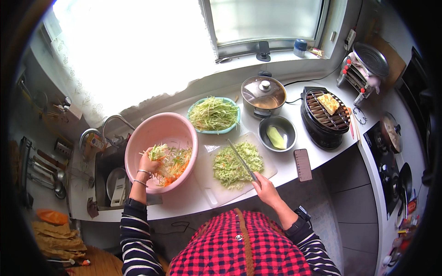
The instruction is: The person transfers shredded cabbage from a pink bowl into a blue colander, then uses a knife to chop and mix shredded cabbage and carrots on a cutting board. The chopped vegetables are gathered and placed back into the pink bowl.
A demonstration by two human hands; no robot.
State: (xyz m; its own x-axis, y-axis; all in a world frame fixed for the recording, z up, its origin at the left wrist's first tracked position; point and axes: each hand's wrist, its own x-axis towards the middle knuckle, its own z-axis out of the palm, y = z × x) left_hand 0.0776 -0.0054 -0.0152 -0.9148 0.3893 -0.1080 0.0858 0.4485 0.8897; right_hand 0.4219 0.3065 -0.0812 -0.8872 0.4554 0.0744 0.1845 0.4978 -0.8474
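Note:
My left hand (152, 162) is inside a large pink plastic basin (140, 138), closed on a bunch of shredded vegetables (159, 151). More green, white and orange shreds (179, 165) lie in the basin beside it. My right hand (265, 188) grips the handle of a kitchen knife (240, 158), whose blade reaches over a spread of finely chopped pale-green vegetable (224, 169). The chopped pile, with a few orange bits, rests on a white plastic cutting board (210, 196). Behind the board stands a light-blue basket (238, 119) heaped with green shreds (214, 114).
Right of the board are a metal bowl (293, 126) with a pale-green vegetable piece (275, 136), a phone (303, 165), a lidded pot (264, 96) and an electric grill (321, 138) with food on its grate. A sink (105, 169) lies left; a gas hob (381, 165) is at far right.

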